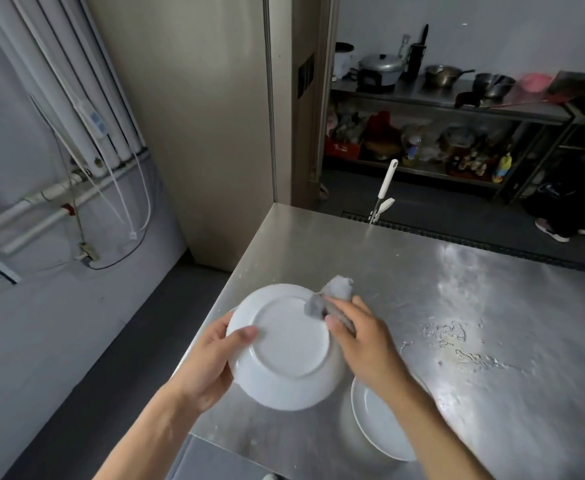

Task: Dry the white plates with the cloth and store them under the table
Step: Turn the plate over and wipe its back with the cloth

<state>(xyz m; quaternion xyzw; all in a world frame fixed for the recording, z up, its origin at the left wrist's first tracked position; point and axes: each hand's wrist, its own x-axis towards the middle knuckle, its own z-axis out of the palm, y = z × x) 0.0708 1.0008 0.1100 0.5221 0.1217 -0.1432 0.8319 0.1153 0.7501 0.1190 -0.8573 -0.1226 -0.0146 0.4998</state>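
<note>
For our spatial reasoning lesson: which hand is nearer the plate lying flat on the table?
Right. The right hand, pressing the cloth to the held plate, is just beyond the flat plate; the left hand grips the held plate's left rim, farther off.

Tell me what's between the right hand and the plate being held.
The grey cloth: the right hand pinches it against the upturned underside of the white plate, near the rim, while the left hand grips the opposite edge. Seen in the head view.
</note>
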